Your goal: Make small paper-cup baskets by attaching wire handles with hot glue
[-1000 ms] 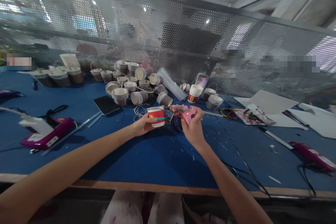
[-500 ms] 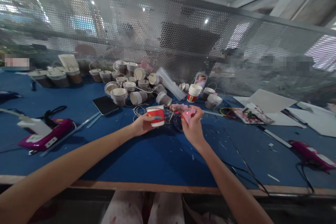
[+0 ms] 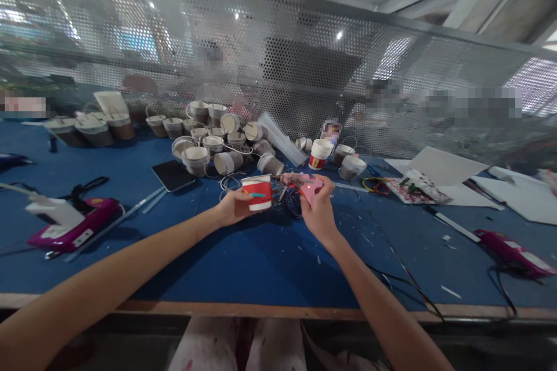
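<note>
My left hand (image 3: 235, 206) is closed around the left side of a red and white paper cup (image 3: 260, 198), held upright just over the blue table (image 3: 243, 269). In my right hand (image 3: 319, 208) is a pink glue gun (image 3: 308, 186) with a small red light showing. The gun's dirty nozzle points left at the cup's right rim; whether the tip touches the rim I cannot tell. Behind both hands lie tangled wires or cords (image 3: 289, 202). A stack of similar paper cups (image 3: 319, 153) stands further back, to the right of the cup in my hand.
Several cord-wrapped cups (image 3: 195, 159) are heaped at the back, near a perforated metal screen (image 3: 304, 69). A black phone-like slab (image 3: 173, 175) and a purple power strip (image 3: 80, 223) lie left. To the right are white sheets (image 3: 448, 168), a red-white bag (image 3: 413, 188) and another purple strip (image 3: 513, 252).
Both hands keep nearly the same pose with the cup and glue gun. The whole view has shifted very slightly; nothing has been let go or picked up.
</note>
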Tool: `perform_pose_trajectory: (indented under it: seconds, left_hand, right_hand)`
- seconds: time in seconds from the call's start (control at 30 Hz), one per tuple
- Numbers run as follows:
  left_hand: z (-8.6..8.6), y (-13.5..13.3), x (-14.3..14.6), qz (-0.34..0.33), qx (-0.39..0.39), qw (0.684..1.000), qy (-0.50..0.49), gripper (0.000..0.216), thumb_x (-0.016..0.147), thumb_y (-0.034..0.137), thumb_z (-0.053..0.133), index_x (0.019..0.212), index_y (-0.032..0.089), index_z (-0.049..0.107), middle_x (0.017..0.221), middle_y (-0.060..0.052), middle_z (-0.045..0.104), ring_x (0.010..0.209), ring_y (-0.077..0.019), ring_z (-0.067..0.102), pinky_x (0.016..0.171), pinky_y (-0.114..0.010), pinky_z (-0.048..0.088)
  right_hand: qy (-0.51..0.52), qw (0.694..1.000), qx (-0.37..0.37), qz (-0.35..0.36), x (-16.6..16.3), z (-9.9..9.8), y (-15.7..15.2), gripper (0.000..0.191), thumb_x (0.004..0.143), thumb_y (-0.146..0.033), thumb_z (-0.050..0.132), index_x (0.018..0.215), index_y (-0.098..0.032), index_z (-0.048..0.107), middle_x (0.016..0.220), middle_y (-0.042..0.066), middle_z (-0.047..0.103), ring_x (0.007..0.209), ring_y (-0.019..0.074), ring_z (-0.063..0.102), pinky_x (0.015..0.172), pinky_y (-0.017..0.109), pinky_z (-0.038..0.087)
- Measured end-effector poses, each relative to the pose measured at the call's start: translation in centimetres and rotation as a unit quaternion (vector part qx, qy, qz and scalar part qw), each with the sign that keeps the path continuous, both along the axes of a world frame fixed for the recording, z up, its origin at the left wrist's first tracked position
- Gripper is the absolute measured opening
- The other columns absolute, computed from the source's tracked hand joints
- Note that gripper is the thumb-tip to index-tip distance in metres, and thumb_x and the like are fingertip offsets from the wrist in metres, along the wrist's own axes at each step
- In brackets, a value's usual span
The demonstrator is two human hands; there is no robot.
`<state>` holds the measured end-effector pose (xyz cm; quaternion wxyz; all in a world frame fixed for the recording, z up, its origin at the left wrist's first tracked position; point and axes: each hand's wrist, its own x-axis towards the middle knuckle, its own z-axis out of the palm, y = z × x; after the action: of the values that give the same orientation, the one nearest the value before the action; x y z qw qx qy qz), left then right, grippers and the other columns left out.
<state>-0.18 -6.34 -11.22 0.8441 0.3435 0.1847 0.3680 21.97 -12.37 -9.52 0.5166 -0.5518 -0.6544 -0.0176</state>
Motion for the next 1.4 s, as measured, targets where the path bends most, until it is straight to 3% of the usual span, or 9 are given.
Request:
perform_pose_trajectory:
  seconds: [0.27,0.47,0.57,0.63,0.73,0.87,1.0,1.17,1.4]
  left_hand:
    - [-0.4,0.3,-0.3,-0.035,0.003,0.999,-0.022,0.052,0.069,0.014,0.058,0.12,0.012,0.051,0.109,-0.012,0.066,0.103,-0.0278,0.061,0.099,-0.047,0.036]
    - [-0.1,-0.1,-0.1,-0.026,-0.005,1.0,-0.001,0.058,0.068,0.015,0.06,0.125,0.013,0.046,0.106,-0.012,0.067,0.096,-0.0273,0.064,0.092,-0.045,0.041]
    - [0.0,-0.3,0.0,-0.029,0.002,1.0,-0.003,0.057,0.067,0.016,0.061,0.122,0.014,0.048,0.104,-0.011,0.068,0.096,-0.0278,0.064,0.089,-0.044,0.043]
    - [0.1,-0.4,0.1,-0.035,0.006,0.999,0.0,0.054,0.066,0.016,0.063,0.119,0.015,0.05,0.103,-0.011,0.068,0.096,-0.0278,0.064,0.088,-0.044,0.043]
    - [0.2,-0.5,0.1,-0.041,0.014,0.999,0.009,0.049,0.066,0.016,0.064,0.113,0.014,0.055,0.101,-0.01,0.069,0.094,-0.0263,0.064,0.087,-0.043,0.044]
    - [0.3,-0.7,0.3,-0.05,0.028,0.998,0.008,0.042,0.065,0.016,0.067,0.106,0.013,0.06,0.095,-0.009,0.07,0.088,-0.0232,0.065,0.085,-0.041,0.045]
    - [0.7,-0.9,0.4,-0.059,0.038,0.997,0.018,0.04,0.062,0.016,0.07,0.101,0.012,0.063,0.093,-0.011,0.071,0.083,-0.0221,0.066,0.082,-0.038,0.047]
    - [1.0,-1.3,0.9,-0.028,0.034,0.997,0.065,0.041,0.061,0.016,0.072,0.1,0.011,0.064,0.091,-0.01,0.07,0.079,-0.0201,0.066,0.077,-0.035,0.049]
    - [1.1,-1.9,1.8,0.041,0.044,0.993,0.105,0.045,0.058,0.014,0.078,0.099,0.014,0.061,0.089,-0.008,0.07,0.077,-0.018,0.065,0.078,-0.034,0.05]
  right_hand:
    - [0.031,0.986,-0.09,-0.139,1.1,1.2,-0.1,0.056,0.071,-0.026,0.054,0.117,-0.012,0.025,0.117,0.021,0.039,0.097,0.0276,0.055,0.081,0.043,0.046]
    - [-0.013,0.896,-0.274,-0.349,5.1,2.8,-0.2,0.066,0.073,-0.024,0.055,0.125,0.002,0.024,0.109,0.03,0.044,0.1,0.0373,0.052,0.077,0.045,0.045]
    - [-0.049,0.893,-0.22,-0.389,5.6,2.6,-0.1,0.064,0.069,-0.022,0.058,0.123,0.002,0.031,0.119,0.034,0.037,0.116,0.0451,0.036,0.086,0.057,0.036]
    - [-0.077,0.93,-0.101,-0.344,4.8,2.3,0.1,0.057,0.071,-0.022,0.057,0.12,-0.003,0.036,0.125,0.03,0.034,0.121,0.0439,0.028,0.093,0.062,0.028]
    - [-0.107,0.985,0.034,-0.131,2.5,1.8,0.1,0.05,0.077,-0.029,0.053,0.12,-0.011,0.037,0.122,0.021,0.04,0.118,0.0341,0.034,0.098,0.057,0.027]
    - [-0.107,0.988,-0.028,0.107,-0.1,0.9,-0.3,0.051,0.082,-0.042,0.052,0.123,-0.016,0.036,0.12,0.015,0.044,0.116,0.0259,0.039,0.098,0.046,0.033]
    - [-0.12,0.974,-0.109,0.16,-0.3,0.8,-0.4,0.04,0.083,-0.051,0.05,0.105,-0.017,0.051,0.093,0.008,0.054,0.092,0.0214,0.048,0.082,0.038,0.042]
    - [-0.136,0.962,-0.081,0.223,0.2,2.1,-0.4,0.044,0.088,-0.05,0.043,0.057,-0.019,0.051,0.064,0.002,0.05,0.07,0.016,0.045,0.074,0.034,0.038]
    - [0.014,0.967,-0.084,0.241,-0.3,2.4,-0.8,0.031,0.087,-0.042,0.048,0.071,-0.021,0.064,0.072,0.003,0.062,0.081,0.0185,0.053,0.078,0.034,0.042]
